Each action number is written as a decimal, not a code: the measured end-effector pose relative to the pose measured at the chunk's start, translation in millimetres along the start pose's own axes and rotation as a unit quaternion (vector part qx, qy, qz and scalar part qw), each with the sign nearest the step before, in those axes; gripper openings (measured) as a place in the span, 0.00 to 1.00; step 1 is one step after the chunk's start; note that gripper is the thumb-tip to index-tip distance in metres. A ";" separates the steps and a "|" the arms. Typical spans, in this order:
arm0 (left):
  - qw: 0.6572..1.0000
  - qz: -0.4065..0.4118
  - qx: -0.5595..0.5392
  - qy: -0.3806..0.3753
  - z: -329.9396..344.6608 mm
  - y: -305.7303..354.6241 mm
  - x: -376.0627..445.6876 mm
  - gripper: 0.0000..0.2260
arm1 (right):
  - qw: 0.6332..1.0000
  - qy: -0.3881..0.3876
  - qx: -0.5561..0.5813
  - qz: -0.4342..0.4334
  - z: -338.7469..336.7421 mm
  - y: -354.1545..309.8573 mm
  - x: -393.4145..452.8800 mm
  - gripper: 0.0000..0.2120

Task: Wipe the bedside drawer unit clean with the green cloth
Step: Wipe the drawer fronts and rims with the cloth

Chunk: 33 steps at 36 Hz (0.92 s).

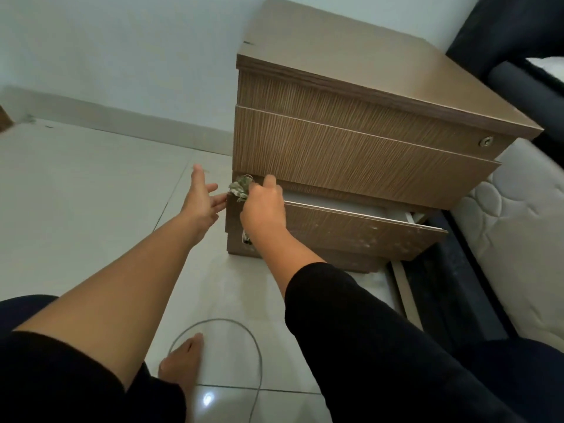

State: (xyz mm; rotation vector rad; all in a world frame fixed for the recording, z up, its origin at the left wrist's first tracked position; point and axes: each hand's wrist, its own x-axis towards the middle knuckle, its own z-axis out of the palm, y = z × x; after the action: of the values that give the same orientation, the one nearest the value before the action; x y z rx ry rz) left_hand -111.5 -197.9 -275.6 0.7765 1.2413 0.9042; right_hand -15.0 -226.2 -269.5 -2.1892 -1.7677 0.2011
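The brown wooden bedside drawer unit (351,138) stands on the tiled floor against the wall. Its lowest drawer (351,230) is pulled partly out, with pale specks on its front. My right hand (264,209) is shut on the crumpled green cloth (241,187) and presses it on the top left corner of that drawer's front. A bit of cloth also hangs below the hand. My left hand (200,199) hovers open just left of the unit's corner, fingers spread, touching or nearly touching the drawer's side edge.
A mattress (512,239) and dark bed frame (457,285) lie right of the unit. A grey cable (256,349) loops on the white floor tiles near my bare foot (183,364). The upper drawer has a round metal lock (486,141).
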 end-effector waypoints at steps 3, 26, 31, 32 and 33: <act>1.000 -0.007 -0.011 -0.010 -5.2 -1.7 4.4 0.35 | 0.999 -0.011 0.006 -0.030 1.4 -2.5 -3.3 0.24; 0.997 -0.018 -0.030 -0.070 -23.3 -22.5 21.8 0.40 | 0.798 0.089 -0.363 -0.473 16.5 12.6 14.3 0.03; 0.996 -0.006 0.031 -0.082 -20.3 -25.5 24.3 0.40 | 0.826 0.107 -0.313 -0.457 29.4 25.5 14.4 0.18; 0.996 -0.006 0.037 -0.082 -21.2 -26.2 24.3 0.40 | 0.825 0.108 -0.312 -0.459 31.5 27.7 14.8 0.18; 0.996 -0.007 0.044 -0.083 -21.6 -26.5 24.3 0.40 | 0.825 0.091 -0.324 -0.454 30.4 29.4 13.9 0.16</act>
State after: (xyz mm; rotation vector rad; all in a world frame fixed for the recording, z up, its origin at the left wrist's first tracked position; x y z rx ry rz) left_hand -126.8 -187.9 -313.3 0.8932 1.1441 0.7618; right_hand 6.1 -213.3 -306.5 -1.3089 -2.7720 -0.9123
